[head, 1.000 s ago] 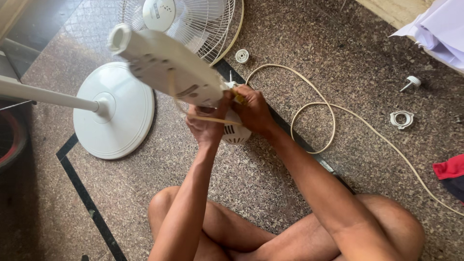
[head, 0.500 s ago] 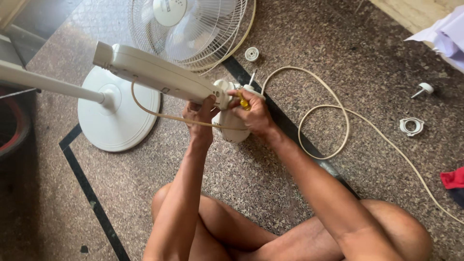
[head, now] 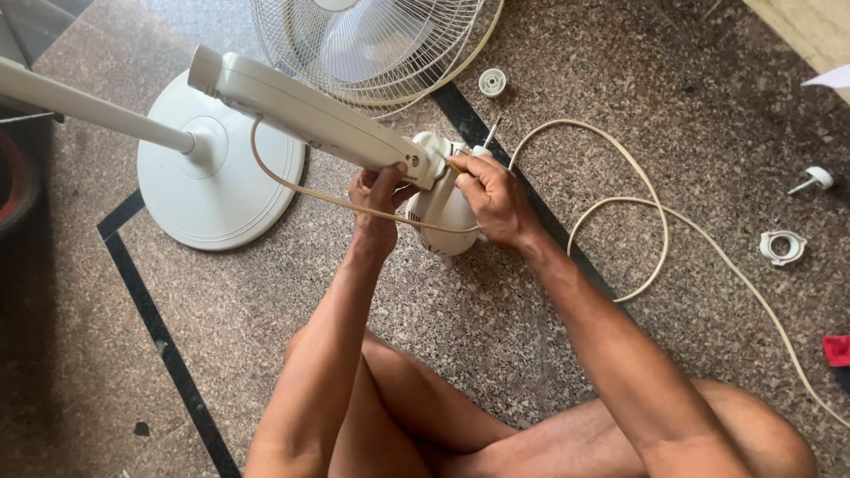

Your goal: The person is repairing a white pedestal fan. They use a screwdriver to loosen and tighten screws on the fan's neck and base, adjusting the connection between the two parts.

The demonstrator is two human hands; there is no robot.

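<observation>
2 bare hands meet at the joint of a taken-apart white pedestal fan on the speckled stone floor (head: 266, 301). The left hand (head: 376, 199) is curled up around the underside of the long white control housing (head: 310, 115), fingers wrapped and pressed against its lower end, holding it tilted in the air. The right hand (head: 494, 199) is closed over the rounded white motor housing (head: 441, 208), which sits just beside and below the end of the control housing; its thumb and forefinger pinch something small and yellowish at the joint, too small to identify. A thin metal shaft (head: 491, 133) sticks up from the motor housing. A cream power cord (head: 620, 204) runs from under the control housing, passes beneath the left hand, then loops wide across the floor to the right. The round white base (head: 212, 190) with its pole (head: 88, 111) lies to the left, and the wire grille (head: 381, 44) lies at the top, near the hands. 1 small white round cap (head: 491, 82) sits beside the grille. Well apart on the right lie a white knob (head: 815, 180) and a white ring nut (head: 783, 247). The person sits cross-legged, knees below the work.
</observation>
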